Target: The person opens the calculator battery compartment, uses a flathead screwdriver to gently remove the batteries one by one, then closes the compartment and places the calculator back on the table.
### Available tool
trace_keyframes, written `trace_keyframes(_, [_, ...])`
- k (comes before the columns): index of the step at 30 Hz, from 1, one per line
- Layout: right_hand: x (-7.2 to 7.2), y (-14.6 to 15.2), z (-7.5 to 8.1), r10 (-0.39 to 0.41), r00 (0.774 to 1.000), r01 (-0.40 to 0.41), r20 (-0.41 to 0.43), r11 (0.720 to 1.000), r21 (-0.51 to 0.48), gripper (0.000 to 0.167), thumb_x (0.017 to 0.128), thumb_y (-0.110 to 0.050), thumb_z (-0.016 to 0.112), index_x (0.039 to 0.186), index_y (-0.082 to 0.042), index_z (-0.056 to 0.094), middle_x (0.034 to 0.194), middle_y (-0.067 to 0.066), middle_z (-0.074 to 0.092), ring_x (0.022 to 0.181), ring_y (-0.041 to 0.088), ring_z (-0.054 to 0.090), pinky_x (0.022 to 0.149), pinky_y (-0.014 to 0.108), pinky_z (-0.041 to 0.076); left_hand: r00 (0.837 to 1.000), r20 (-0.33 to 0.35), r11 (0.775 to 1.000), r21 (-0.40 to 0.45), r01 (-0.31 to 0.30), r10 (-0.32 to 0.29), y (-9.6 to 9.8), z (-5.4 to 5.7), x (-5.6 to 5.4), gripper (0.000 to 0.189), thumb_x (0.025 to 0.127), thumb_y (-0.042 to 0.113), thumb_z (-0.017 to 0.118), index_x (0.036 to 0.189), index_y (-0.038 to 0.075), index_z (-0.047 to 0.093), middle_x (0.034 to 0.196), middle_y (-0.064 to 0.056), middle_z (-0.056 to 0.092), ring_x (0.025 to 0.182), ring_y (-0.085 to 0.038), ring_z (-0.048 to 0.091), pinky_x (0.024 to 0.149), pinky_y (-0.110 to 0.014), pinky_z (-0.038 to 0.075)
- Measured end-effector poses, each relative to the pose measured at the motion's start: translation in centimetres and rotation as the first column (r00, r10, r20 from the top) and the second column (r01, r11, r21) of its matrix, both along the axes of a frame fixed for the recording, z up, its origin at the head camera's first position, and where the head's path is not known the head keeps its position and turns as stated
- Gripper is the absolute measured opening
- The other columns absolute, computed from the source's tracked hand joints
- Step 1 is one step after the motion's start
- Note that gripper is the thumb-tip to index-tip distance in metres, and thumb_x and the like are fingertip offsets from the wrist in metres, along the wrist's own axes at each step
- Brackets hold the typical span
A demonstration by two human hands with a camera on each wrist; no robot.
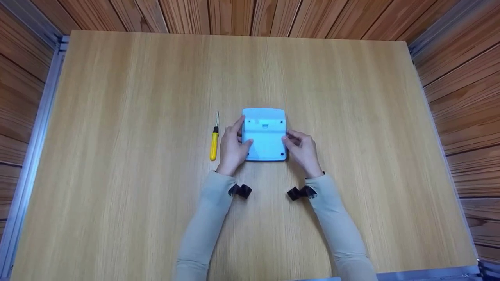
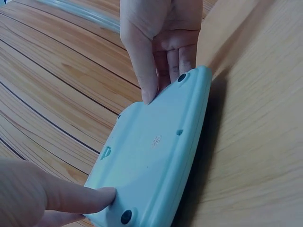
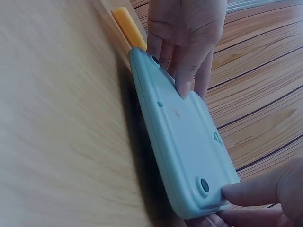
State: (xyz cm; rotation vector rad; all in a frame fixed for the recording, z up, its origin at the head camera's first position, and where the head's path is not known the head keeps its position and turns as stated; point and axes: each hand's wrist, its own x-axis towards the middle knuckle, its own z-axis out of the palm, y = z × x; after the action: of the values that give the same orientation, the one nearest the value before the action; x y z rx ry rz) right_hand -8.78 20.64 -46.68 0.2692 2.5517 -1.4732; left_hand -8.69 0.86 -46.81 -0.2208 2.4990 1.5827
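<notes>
A light blue calculator [image 1: 265,134] is turned with its underside up, showing a small cover latch and dark round feet. My left hand [image 1: 233,148] holds its left side, thumb on the underside and fingers along the edge. On the opposite side my right hand [image 1: 302,150] pinches the lower right edge between thumb and fingers. Both wrist views show a dark shadow below the near edge of the calculator [image 2: 147,142]. Its front face is hidden. Left of my left hand lies a screwdriver [image 1: 214,144] with a yellow and black handle, its tip pointing away from me.
The light wooden table [image 1: 136,117] spreads out around the hands. Dark wood-plank walls [image 1: 234,17] and a metal frame [image 1: 35,136] border it. A black wrist camera [image 1: 240,191] sits on the left sleeve, and another [image 1: 300,193] on the right.
</notes>
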Motion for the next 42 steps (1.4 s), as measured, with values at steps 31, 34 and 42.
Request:
trace_keyframes(31, [-0.33,-0.22,-0.84,0.009,1.000,-0.009,-0.009,0.998,0.063,0.035,0.090,-0.012,0.065,0.121,0.005,0.062,0.108,0.021,0.064,0.098,0.031,0.062,0.085,0.033,0.052,0.998,0.056,0.997,-0.081,-0.006,0.010,0.23,-0.10,-0.04,0.073,0.087,0.014,0.070,0.150,0.018,0.034,0.128,-0.014,0.048,0.103,-0.023,0.048,0.090,-0.034,0.042])
trace_keyframes(34, [-0.33,-0.22,-0.87,0.010,1.000,-0.009,-0.015,0.998,0.066,0.035,0.090,-0.012,0.065,0.121,0.005,0.063,0.107,0.021,0.064,0.098,0.030,0.062,0.085,0.033,0.052,0.998,0.059,0.994,-0.105,0.001,0.006,0.25,-0.01,-0.03,0.076,0.084,0.015,0.072,0.150,0.017,0.034,0.129,-0.014,0.048,0.109,-0.024,0.047,0.095,-0.036,0.041])
trace_keyframes(42, [-0.35,-0.37,-0.90,0.015,0.999,-0.013,-0.030,0.997,0.078,0.036,0.090,-0.010,0.065,0.122,0.006,0.062,0.107,0.021,0.063,0.096,0.030,0.062,0.085,0.033,0.053,0.995,0.022,0.978,-0.186,0.095,-0.092,0.60,-0.12,-0.02,0.095,0.079,0.022,0.079,0.154,0.020,0.022,0.142,-0.015,0.037,0.124,-0.028,0.042,0.101,-0.040,0.041])
